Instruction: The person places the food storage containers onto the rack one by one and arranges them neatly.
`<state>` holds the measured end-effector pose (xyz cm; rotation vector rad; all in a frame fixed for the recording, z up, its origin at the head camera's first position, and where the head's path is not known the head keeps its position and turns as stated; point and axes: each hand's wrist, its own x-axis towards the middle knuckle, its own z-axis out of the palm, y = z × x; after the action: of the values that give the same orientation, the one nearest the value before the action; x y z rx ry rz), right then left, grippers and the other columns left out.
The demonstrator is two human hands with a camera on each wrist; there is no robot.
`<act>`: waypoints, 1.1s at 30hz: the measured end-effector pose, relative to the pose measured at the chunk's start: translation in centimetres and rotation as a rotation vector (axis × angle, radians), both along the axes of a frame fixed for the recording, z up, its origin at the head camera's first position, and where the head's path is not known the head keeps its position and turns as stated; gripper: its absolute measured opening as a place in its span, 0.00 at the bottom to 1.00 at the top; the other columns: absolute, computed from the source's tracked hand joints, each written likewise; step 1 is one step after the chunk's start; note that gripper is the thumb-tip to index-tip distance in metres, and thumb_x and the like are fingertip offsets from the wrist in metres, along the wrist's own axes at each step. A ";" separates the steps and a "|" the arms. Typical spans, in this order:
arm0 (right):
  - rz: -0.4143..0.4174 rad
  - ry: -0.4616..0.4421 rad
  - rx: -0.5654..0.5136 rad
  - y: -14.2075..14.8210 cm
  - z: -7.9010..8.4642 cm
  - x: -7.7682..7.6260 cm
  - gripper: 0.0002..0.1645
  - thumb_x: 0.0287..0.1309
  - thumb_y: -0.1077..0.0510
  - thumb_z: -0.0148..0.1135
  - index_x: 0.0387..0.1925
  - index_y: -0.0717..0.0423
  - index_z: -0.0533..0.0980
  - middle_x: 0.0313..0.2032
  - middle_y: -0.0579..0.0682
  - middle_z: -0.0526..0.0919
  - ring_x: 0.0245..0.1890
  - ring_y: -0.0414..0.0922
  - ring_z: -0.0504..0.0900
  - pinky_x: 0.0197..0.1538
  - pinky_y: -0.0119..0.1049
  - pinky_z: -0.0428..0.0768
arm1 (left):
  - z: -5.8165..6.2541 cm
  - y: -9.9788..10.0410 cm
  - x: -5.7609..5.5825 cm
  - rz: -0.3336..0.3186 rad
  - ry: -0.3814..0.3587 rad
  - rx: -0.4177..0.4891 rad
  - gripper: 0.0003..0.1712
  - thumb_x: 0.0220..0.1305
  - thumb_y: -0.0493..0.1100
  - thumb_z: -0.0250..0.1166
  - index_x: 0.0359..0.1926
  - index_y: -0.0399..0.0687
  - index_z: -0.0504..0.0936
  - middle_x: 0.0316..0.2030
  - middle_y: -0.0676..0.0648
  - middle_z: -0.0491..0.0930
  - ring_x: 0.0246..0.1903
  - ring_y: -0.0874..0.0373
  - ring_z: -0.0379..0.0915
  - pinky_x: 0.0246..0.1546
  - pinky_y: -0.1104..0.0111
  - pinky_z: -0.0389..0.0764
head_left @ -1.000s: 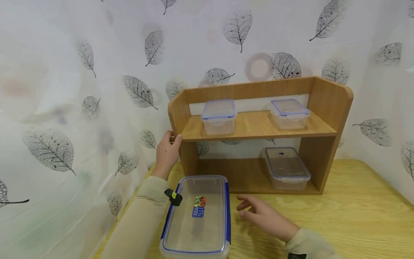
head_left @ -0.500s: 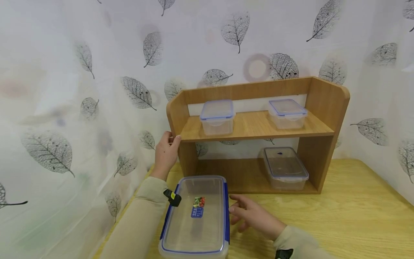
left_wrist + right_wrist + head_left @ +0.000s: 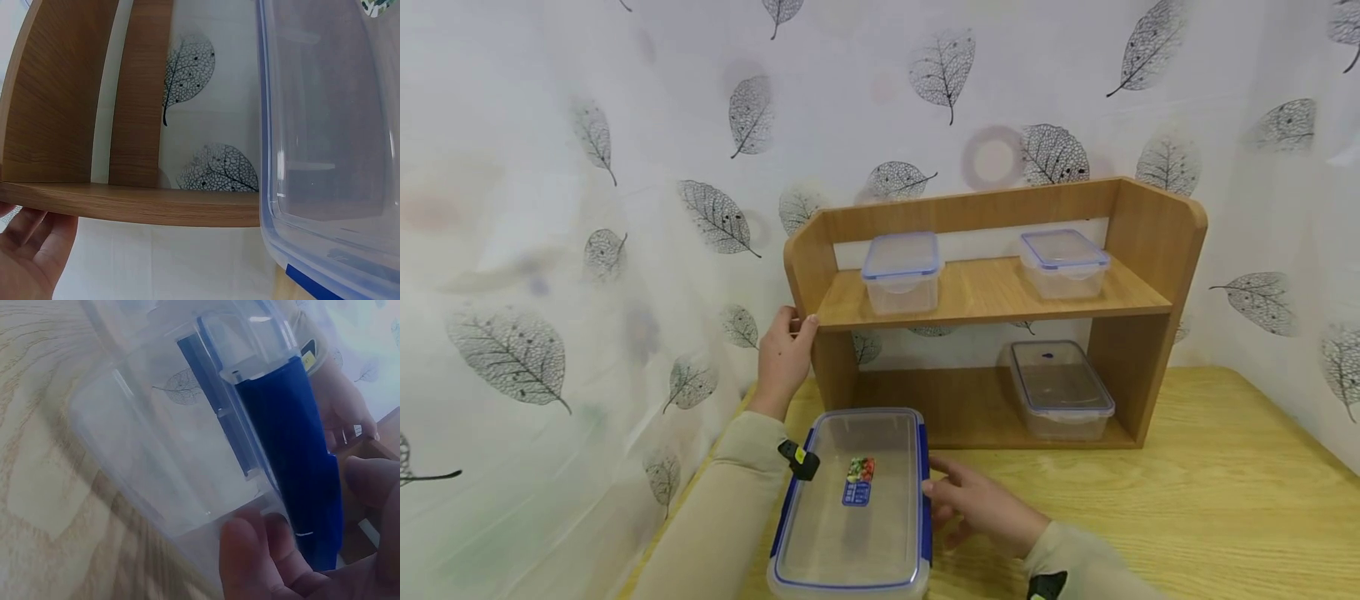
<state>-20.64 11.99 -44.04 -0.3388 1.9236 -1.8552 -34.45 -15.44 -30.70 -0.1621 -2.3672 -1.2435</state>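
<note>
My left hand (image 3: 782,358) grips the left upright of a two-tier wooden shelf (image 3: 977,287), its thumb at the front edge by the upper board. In front of the shelf lies a large clear plastic storage box (image 3: 868,542) with blue side latches and a vegetable sticker on its lid. My right hand (image 3: 985,504) is at the box's right side, thumb at the lid edge. In the right wrist view its fingers (image 3: 240,553) reach the clear wall below the long blue latch (image 3: 284,444), which hangs down; whether they press on it I cannot tell.
Two small lidded boxes stand on the upper board, one left (image 3: 901,287) and one right (image 3: 1063,275). A flatter lidded box (image 3: 1063,417) sits at the lower right. The wooden table (image 3: 1217,500) extends right; a leaf-patterned curtain (image 3: 647,208) hangs behind and left.
My right hand has moved left from beside the large box to its right edge. The left hand keeps its grip on the shelf. The head view has shifted slightly.
</note>
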 end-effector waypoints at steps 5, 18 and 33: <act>0.001 -0.007 -0.020 -0.6 -0.5 -0.1 0.46 0.73 0.44 0.55 0.76 0.68 0.51 0.41 0.57 0.85 0.37 0.51 0.85 0.35 0.49 0.86 | 0.0 0.0 0.0 0.004 -0.014 0.003 0.24 0.75 0.59 0.53 0.59 0.48 0.74 0.52 0.41 0.80 0.51 0.45 0.78 0.50 0.50 0.80; -0.016 -0.013 -0.071 -1.3 -0.5 -0.2 0.50 0.70 0.49 0.61 0.76 0.71 0.46 0.44 0.59 0.83 0.37 0.50 0.85 0.41 0.50 0.86 | 0.1 0.2 0.1 -0.001 -0.024 0.015 0.24 0.75 0.59 0.53 0.59 0.49 0.73 0.52 0.41 0.80 0.51 0.45 0.78 0.49 0.51 0.81; -0.011 0.052 -0.122 -0.6 0.3 0.4 0.50 0.70 0.54 0.62 0.76 0.72 0.44 0.42 0.59 0.81 0.35 0.51 0.86 0.39 0.46 0.86 | 0.1 0.1 -0.1 0.014 -0.019 0.003 0.24 0.75 0.59 0.54 0.57 0.47 0.74 0.52 0.40 0.81 0.51 0.46 0.78 0.50 0.51 0.81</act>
<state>-20.26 11.35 -43.72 -0.4192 1.8536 -1.9946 -34.53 -15.34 -30.55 -0.1328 -2.3785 -1.2466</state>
